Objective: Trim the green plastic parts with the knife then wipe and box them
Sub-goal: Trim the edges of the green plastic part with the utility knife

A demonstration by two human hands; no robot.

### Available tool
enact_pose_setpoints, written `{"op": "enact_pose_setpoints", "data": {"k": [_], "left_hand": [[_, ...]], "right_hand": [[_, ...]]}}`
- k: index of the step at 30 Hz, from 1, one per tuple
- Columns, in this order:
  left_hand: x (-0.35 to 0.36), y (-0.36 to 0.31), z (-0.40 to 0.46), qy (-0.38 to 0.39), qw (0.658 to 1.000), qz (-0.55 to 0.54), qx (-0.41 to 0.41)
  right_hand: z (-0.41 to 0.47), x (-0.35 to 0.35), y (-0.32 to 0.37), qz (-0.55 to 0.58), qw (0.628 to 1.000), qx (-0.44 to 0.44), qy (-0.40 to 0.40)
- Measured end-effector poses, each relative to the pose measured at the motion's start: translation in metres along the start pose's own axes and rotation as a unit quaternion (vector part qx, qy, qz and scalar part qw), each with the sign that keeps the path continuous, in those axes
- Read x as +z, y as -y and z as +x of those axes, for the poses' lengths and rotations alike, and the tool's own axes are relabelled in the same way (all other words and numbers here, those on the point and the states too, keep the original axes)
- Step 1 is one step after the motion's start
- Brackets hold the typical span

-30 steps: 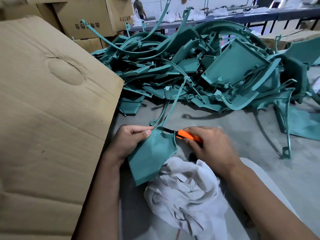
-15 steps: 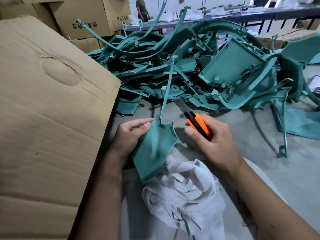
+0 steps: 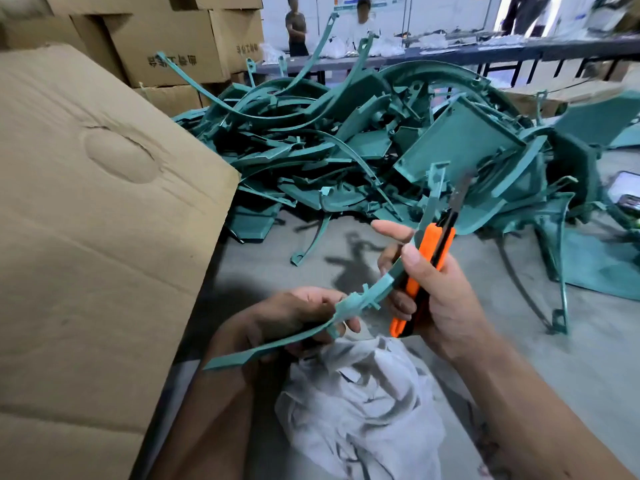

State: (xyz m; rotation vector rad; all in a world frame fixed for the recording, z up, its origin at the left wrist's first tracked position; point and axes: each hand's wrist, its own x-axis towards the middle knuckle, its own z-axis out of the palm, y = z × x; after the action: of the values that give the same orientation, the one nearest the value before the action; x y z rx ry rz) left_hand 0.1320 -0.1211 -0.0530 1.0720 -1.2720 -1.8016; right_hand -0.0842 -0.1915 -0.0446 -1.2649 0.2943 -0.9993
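— What has each grip got hold of?

— The right hand (image 3: 440, 299) is curled round the orange knife (image 3: 427, 271), blade pointing up and away. Its thumb and forefinger also pinch the long stem of the green part (image 3: 363, 299) against the handle. The forefinger sticks out straight above the stem.

— And the left?

— The left hand (image 3: 304, 313) has its fingers bent round the wide end of the same green part, which is turned almost edge-on to the camera. So the part hangs between both hands, above the surface (image 3: 519, 341) and just over the white cloth (image 3: 356, 410).

— Anything hard to make out?

— The blade tip blurs into the pile of green parts (image 3: 346, 150) behind it. The left palm is hidden under the part. The cloth runs off the bottom edge.

— Around them?

— A cardboard box (image 3: 86, 237) stands close on the left, with more cartons (image 3: 166, 39) behind. Far back, people stand at a long bench, cut off at the top.
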Motion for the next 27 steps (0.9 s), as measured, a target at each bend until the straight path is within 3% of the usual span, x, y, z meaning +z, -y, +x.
{"op": "enact_pose_setpoints", "data": {"k": [2, 5, 8, 9, 11, 13, 16, 18, 22, 24, 27], "left_hand": [[0.000, -0.002, 0.000, -0.022, 1.000, -0.001, 0.008], [-0.010, -0.006, -0.006, -0.077, 0.994, -0.064, 0.045], [-0.016, -0.004, -0.003, -0.270, 0.947, -0.161, 0.064], [-0.017, -0.001, -0.004, -0.329, 0.932, -0.132, 0.076], [-0.017, 0.008, -0.009, -0.372, 0.919, -0.051, 0.119], [-0.024, 0.005, -0.003, -0.358, 0.920, -0.050, 0.154], [-0.024, 0.002, -0.008, -0.214, 0.945, -0.088, 0.231], [-0.018, 0.000, -0.006, -0.177, 0.942, -0.125, 0.255], [-0.011, -0.001, 0.006, -0.251, 0.914, -0.194, 0.253], [-0.011, -0.002, 0.010, -0.309, 0.897, -0.225, 0.224], [-0.015, -0.002, 0.011, -0.337, 0.869, -0.314, 0.182]], "right_hand": [[-0.001, -0.001, 0.003, 0.024, 0.999, 0.008, 0.025], [-0.001, 0.003, 0.008, -0.006, 1.000, -0.009, -0.019], [0.000, 0.004, 0.011, 0.015, 0.994, -0.035, -0.099], [0.000, 0.004, 0.011, 0.034, 0.991, -0.041, -0.127], [0.002, 0.005, 0.012, 0.058, 0.981, -0.048, -0.179], [0.003, 0.005, 0.011, 0.057, 0.977, -0.055, -0.199], [0.004, 0.005, 0.011, 0.078, 0.976, -0.058, -0.194], [0.004, 0.004, 0.011, 0.077, 0.979, -0.047, -0.183], [0.001, 0.006, 0.008, -0.033, 0.989, -0.031, -0.138], [-0.002, 0.009, 0.006, -0.095, 0.990, -0.055, -0.090], [-0.008, 0.016, 0.005, -0.167, 0.980, -0.102, -0.043]]}}
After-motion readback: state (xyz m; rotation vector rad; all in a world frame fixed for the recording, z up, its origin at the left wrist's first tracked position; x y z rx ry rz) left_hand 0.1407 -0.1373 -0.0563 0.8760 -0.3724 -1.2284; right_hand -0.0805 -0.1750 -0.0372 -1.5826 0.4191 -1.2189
